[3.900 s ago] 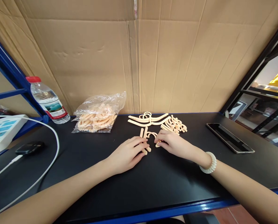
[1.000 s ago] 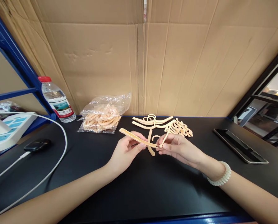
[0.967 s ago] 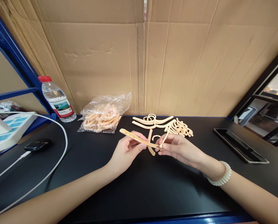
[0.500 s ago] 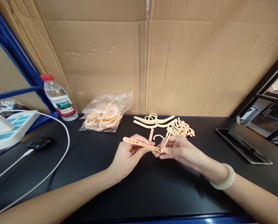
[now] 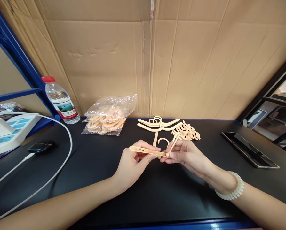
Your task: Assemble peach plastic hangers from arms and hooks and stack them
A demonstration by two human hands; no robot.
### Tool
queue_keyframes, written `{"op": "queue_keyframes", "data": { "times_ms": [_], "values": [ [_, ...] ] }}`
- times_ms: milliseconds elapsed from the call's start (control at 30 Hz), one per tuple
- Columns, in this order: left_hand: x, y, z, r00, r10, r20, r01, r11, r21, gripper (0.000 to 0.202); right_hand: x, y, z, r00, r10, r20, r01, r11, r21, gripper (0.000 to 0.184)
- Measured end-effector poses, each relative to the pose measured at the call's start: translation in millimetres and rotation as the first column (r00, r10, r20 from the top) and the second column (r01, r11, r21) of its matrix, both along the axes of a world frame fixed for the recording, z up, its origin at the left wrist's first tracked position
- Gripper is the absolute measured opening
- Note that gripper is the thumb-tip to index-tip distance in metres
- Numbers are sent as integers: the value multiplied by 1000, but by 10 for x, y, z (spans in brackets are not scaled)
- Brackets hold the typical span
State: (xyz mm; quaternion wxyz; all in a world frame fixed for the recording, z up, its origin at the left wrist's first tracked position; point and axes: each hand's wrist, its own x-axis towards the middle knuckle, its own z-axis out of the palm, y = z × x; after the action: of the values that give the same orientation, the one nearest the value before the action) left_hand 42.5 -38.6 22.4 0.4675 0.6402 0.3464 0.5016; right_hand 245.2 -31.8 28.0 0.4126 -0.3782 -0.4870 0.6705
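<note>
My left hand (image 5: 131, 166) pinches a long beige plastic hanger arm (image 5: 140, 150) between thumb and fingers; slots show along its edge. My right hand (image 5: 187, 156) is closed on a second, slimmer beige hanger piece (image 5: 173, 143), which slants up from the thumb. The two pieces meet at the right end of the long arm, in front of my right fingertips. How they join there is hidden by the fingers. Just behind my hands lie a loose hanger arm (image 5: 155, 138) and a hanger hook (image 5: 163, 140) on the black table (image 5: 143, 204).
Stacked beige hangers (image 5: 147, 124) and a pile of hooks (image 5: 188, 131) lie behind my hands. A plastic bag of parts (image 5: 107, 119), a water bottle (image 5: 62, 103), a white cable (image 5: 69, 140) and a power strip (image 5: 25, 127) are leftward; a tablet (image 5: 250, 150) is rightward.
The long hanger arm has shifted slightly right and down and turned a little, its slotted edge facing me more. The slim piece tilts more to the right.
</note>
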Motion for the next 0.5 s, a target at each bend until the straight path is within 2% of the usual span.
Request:
{"op": "queue_keyframes", "data": {
  "times_ms": [500],
  "values": [
    [28,-64,-8,998,31,53,-29,999,-35,7,-63,-43,7,996,-85,-4,85,996,-14,31]
  ]
}}
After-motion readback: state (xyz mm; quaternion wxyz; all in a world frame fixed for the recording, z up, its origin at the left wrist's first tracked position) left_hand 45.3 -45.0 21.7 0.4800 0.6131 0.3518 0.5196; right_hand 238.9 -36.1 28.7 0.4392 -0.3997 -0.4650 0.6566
